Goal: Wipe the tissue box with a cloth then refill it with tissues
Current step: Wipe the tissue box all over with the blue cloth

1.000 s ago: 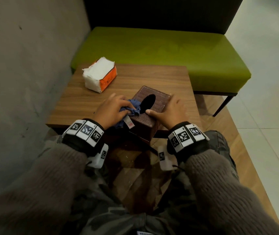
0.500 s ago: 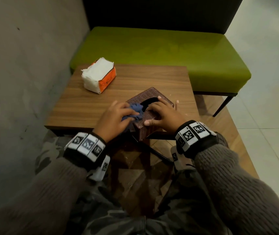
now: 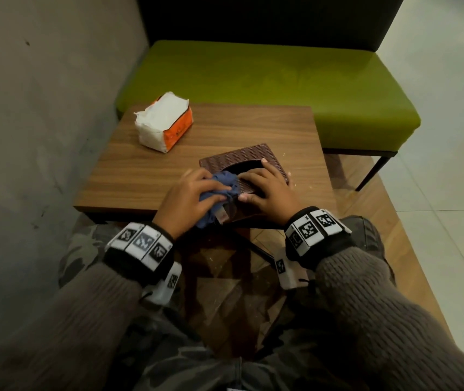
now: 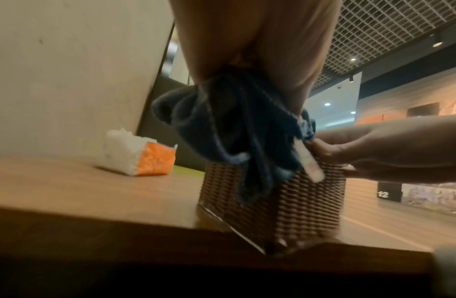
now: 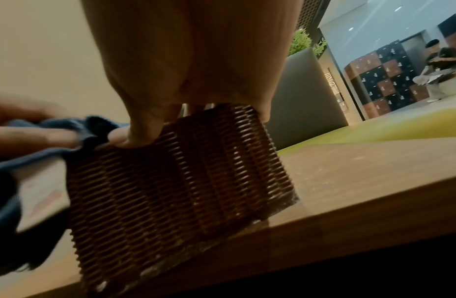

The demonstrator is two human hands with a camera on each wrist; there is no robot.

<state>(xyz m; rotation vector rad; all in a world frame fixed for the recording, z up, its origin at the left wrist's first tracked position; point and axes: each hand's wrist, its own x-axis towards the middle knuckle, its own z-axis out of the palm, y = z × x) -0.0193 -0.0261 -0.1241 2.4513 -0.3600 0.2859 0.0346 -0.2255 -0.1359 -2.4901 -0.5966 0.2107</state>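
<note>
A brown woven tissue box stands at the near edge of the wooden table, its dark opening facing up. My left hand grips a bunched blue cloth and presses it on the box's near left top edge. The cloth hangs down the box's side, with a white label dangling. My right hand holds the box from above, fingers across the top and thumb on the near side. An opened white and orange tissue pack lies at the table's far left.
A grey wall runs along the table's left side. A green bench with a dark backrest stands behind the table. A wooden floor strip and pale tiles lie to the right. Small crumbs dot the table right of the box.
The box has gone from tipped toward me to lying level. My right hand shifted from its right side onto the top. The left hand carried the cloth up onto the top edge.
</note>
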